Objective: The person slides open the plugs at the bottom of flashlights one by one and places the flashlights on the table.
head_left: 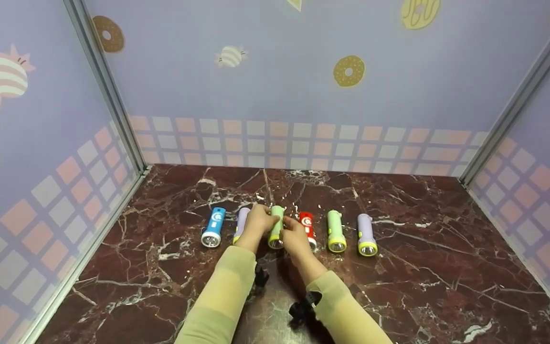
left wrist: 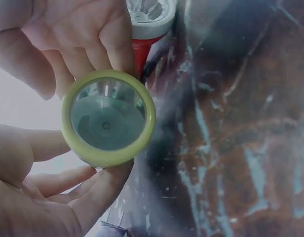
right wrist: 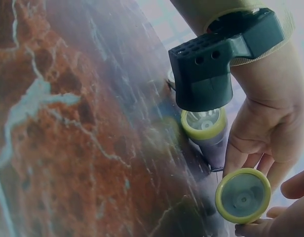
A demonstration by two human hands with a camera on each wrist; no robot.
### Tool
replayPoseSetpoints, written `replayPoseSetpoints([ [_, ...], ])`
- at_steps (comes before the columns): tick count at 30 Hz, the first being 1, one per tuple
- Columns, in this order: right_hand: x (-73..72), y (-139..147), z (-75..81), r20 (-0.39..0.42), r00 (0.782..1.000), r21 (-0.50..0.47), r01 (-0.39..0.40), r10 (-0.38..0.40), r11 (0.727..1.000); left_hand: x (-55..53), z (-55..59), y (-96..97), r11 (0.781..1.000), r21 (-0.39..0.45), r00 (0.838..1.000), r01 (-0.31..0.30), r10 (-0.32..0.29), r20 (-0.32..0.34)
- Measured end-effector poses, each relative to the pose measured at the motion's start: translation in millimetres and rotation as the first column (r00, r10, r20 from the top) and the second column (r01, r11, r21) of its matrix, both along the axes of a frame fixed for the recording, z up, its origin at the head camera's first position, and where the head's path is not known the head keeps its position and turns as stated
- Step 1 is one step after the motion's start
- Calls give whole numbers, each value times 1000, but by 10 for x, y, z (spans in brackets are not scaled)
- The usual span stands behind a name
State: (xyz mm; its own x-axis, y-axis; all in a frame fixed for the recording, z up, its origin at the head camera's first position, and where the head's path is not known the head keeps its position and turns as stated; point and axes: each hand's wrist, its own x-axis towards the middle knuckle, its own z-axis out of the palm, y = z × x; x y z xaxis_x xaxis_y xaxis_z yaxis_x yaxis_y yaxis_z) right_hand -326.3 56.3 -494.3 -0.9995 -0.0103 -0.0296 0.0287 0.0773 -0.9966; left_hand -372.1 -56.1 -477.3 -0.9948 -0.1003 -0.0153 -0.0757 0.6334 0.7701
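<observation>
A light green flashlight (head_left: 276, 228) with a yellow-green lens ring lies between both hands, its lens toward me. My left hand (head_left: 260, 221) holds its left side with thumb and fingers. In the left wrist view, the lens ring (left wrist: 108, 159) hides part of the grip. My right hand (head_left: 296, 240) touches the other side with its fingers, the thumb raised apart from the body. Beside the left hand lies a purple flashlight (head_left: 242, 220), partly covered. A red flashlight (head_left: 307, 220) with a white head sits just beyond the right hand, which partly covers it.
The flashlights form a row on a dark red marbled table (head_left: 428, 286). A blue one (head_left: 216, 222) lies at the left end; another green one (head_left: 335, 229) and another purple one (head_left: 365, 231) lie to the right. Patterned panels (head_left: 280, 95) enclose the back and sides.
</observation>
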Motion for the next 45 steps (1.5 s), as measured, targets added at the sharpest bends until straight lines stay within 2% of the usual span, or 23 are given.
replayPoseSetpoints([
  [7, -3, 40, 45, -48, 999, -15, 4, -4, 1000, 6, 81, -16, 998, 70, 1000, 3, -2, -16],
  [13, -4, 108, 95, -81, 997, -16, 9, -11, 1000, 32, 157, -10, 990, 137, 998, 19, -11, -56],
  [17, -1, 151, 109, -68, 998, -9, 11, -12, 1000, 62, 188, 3, 981, 190, 997, 29, -15, -72],
  [23, 1, 214, 105, -58, 998, 4, 5, -5, 1000, 104, 194, 31, 977, 211, 996, 26, -8, -88],
  [37, 137, 447, 154, -124, 988, 52, -88, 94, 995, 307, 227, 144, 950, 296, 979, 94, -34, -203],
  [45, 230, 597, 149, -153, 974, 12, -168, 168, 986, 410, 220, 224, 933, 333, 969, 138, -58, -240],
])
